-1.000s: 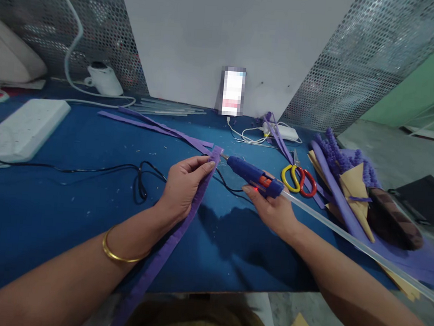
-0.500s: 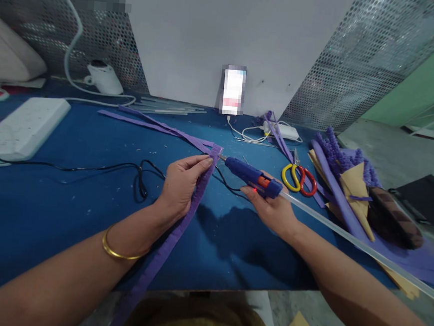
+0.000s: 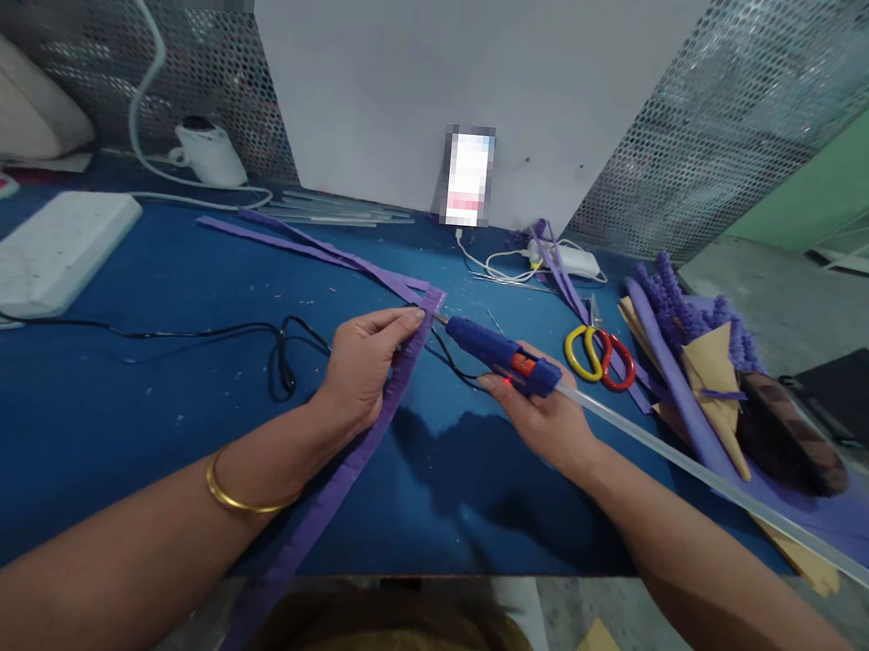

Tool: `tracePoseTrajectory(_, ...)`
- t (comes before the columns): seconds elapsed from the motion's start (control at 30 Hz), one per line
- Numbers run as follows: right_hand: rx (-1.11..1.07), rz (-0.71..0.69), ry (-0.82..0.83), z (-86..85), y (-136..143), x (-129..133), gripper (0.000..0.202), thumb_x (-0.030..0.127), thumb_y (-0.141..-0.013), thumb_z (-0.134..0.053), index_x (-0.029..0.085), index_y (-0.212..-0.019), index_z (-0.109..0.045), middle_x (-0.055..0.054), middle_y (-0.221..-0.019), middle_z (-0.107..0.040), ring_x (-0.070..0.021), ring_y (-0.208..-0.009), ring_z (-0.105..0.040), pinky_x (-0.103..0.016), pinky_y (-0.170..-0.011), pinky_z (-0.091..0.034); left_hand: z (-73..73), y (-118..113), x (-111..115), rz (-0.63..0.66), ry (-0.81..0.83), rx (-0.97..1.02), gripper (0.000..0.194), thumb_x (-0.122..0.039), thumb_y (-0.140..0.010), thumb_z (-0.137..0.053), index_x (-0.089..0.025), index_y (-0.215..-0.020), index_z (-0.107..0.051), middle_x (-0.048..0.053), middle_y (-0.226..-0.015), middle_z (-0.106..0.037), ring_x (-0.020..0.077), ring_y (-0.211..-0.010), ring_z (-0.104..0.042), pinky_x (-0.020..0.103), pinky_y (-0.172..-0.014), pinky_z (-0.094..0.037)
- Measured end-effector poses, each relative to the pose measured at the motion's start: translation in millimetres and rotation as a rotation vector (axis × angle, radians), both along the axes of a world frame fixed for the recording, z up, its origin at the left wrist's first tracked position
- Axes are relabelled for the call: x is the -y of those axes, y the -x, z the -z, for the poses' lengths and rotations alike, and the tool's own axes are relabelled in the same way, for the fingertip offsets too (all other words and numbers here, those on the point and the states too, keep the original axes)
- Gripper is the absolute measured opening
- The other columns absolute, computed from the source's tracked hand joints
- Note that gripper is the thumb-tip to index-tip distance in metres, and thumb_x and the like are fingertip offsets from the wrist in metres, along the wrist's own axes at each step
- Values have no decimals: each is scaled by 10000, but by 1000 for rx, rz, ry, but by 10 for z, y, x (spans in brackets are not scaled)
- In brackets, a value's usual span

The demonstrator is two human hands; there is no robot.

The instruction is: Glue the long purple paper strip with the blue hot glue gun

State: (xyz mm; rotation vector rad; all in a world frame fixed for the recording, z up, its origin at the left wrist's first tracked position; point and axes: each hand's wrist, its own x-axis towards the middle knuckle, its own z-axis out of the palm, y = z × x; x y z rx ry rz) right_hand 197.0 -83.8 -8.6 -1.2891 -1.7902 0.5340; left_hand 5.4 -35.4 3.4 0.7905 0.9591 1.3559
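Between thumb and fingers, my left hand [image 3: 363, 365] pinches a purple strip [image 3: 343, 479] near its upper end. The strip hangs down past my wrist and over the table's front edge. My right hand [image 3: 548, 415] is wrapped round a blue glue gun [image 3: 485, 348], whose metal tip is at the strip's folded top, just right of my left fingertips. A long clear glue stick [image 3: 665, 459] sticks out of the gun's back. Other thin purple strips [image 3: 291, 241] run from the pinched end toward the back left.
Scissors [image 3: 584, 353] with yellow and red handles lie right of the gun. Purple flowers [image 3: 687, 310] and wrapping paper are at the right. A lit phone [image 3: 467, 178] leans at the back; a white power strip [image 3: 53, 255] and black cable [image 3: 200, 329] lie left.
The glue gun and its tip have shifted slightly to the left along the strip's top. My left hand has hardly moved and still pinches the strip.
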Motion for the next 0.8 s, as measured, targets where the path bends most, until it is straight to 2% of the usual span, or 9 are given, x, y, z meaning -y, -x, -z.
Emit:
tracePoseTrajectory(0.5, -68, 22, 71, 94, -10, 29, 283, 480, -835, -668, 230, -845, -536, 4, -705, -554, -154, -658, -525, -282, -606, -437, 7, 9, -14, -25, 0, -2, 215, -286, -559, -864, -178, -725, -778, 18, -721, -729, 145, -671, -626, 285, -709, -520)
tracePoseTrajectory(0.63, -48, 11, 90, 68, -6, 35, 250, 445, -838, -673, 228, -850, -550, -5, -728, -584, -165, -696, -559, -284, -624, -441, 6, 10, -20, -25, -2, -12, 202, -282, -567, -855, -181, -724, -778, 17, -712, -724, 148, -671, -628, 284, -708, -518)
tracePoseTrajectory(0.8, 22, -8, 78, 4, 9, 41, 239, 418, -851, -664, 224, -810, -529, 8, -697, -552, -144, -646, -508, -273, -592, -396, 21, 13, -25, -41, -15, -30, 199, -282, -575, -854, -177, -728, -779, 28, -740, -732, 156, -710, -640, 286, -737, -518)
